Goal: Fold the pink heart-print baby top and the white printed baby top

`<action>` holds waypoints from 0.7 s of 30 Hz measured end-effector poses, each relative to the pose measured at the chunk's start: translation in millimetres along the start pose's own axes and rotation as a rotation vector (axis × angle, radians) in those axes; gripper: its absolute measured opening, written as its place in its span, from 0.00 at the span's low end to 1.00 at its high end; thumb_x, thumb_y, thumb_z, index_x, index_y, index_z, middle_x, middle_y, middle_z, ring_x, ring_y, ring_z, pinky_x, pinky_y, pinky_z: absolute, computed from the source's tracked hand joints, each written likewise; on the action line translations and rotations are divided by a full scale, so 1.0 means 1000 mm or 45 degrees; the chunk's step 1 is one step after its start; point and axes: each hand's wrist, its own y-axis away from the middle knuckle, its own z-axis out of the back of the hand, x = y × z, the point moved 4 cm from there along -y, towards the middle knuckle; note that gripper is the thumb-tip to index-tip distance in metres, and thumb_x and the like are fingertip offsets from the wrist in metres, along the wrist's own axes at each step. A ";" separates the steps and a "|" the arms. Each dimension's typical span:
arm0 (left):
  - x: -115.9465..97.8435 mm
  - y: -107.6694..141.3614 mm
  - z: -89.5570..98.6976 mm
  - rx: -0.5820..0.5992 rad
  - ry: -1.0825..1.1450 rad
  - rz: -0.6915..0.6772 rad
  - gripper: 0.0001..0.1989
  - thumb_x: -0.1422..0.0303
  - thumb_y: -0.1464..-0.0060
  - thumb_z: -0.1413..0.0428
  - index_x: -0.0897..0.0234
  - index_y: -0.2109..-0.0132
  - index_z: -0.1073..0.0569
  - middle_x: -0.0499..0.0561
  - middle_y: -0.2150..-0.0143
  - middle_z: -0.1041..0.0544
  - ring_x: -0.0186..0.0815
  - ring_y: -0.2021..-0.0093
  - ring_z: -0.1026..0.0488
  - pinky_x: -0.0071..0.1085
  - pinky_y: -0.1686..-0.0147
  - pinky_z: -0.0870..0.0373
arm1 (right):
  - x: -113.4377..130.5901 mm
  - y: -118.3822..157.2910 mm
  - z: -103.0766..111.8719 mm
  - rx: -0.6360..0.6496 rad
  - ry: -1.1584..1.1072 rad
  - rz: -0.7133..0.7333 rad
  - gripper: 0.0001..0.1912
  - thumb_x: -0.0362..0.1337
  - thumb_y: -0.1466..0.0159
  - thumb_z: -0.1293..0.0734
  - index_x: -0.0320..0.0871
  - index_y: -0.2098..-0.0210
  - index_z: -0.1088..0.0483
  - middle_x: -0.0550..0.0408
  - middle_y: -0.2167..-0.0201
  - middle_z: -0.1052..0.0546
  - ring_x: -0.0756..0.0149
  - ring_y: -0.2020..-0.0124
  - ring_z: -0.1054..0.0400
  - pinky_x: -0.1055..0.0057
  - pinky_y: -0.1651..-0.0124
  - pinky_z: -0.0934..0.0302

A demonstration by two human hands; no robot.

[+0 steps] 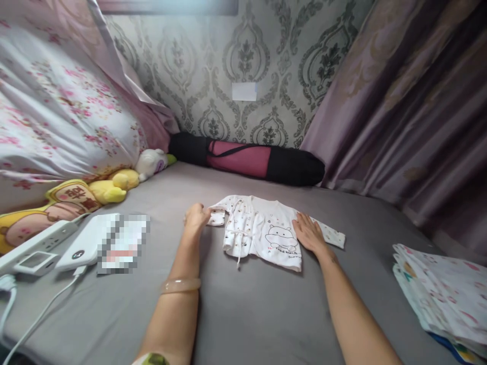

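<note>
A small white baby shirt (279, 213) lies spread on the grey bed sheet. A cartoon animal and dark lettering are printed on one side of its front, and a tie is knotted on the other, dotted side. At the end of the left sleeve, my left hand (196, 218) is closed with the cuff at its fingertips; the fingers are partly hidden. My right hand (310, 233) rests flat, fingers stretched out, over the shirt's right side where the other sleeve begins. That sleeve extends outward to the right past my hand.
Folded baby clothes (445, 294) are stacked at the right. On the left lie a power strip (49, 241), a white power bank (85, 243) with a cable, and a blurred-out flat item (125, 246). Plush toys (110, 187) line the left edge; a black-and-maroon long bag (243, 158) lies by the wall.
</note>
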 end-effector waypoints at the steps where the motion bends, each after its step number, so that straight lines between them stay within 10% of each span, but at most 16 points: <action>1: 0.007 0.001 0.000 0.029 0.001 0.121 0.23 0.54 0.41 0.56 0.67 0.52 0.27 0.70 0.53 0.25 0.58 0.51 0.28 0.49 0.59 0.32 | 0.000 -0.001 0.003 0.007 -0.017 -0.010 0.32 0.46 0.29 0.56 0.37 0.31 0.52 0.50 0.30 0.52 0.59 0.30 0.60 0.53 0.31 0.63; 11: 0.000 0.010 0.002 0.079 0.040 0.569 0.18 0.57 0.55 0.41 0.64 0.59 0.22 0.65 0.44 0.30 0.55 0.43 0.36 0.41 0.49 0.37 | 0.057 -0.037 0.050 -0.144 -0.195 -0.069 0.25 0.44 0.33 0.43 0.40 0.41 0.33 0.44 0.43 0.29 0.55 0.41 0.36 0.65 0.41 0.44; 21: -0.002 0.007 0.014 0.078 0.296 0.385 0.11 0.71 0.48 0.48 0.59 0.58 0.24 0.55 0.58 0.20 0.43 0.54 0.25 0.32 0.60 0.32 | 0.210 -0.057 -0.006 -0.129 -1.026 0.147 0.17 0.32 0.37 0.41 0.39 0.53 0.26 0.50 0.55 0.21 0.67 0.54 0.27 0.75 0.50 0.37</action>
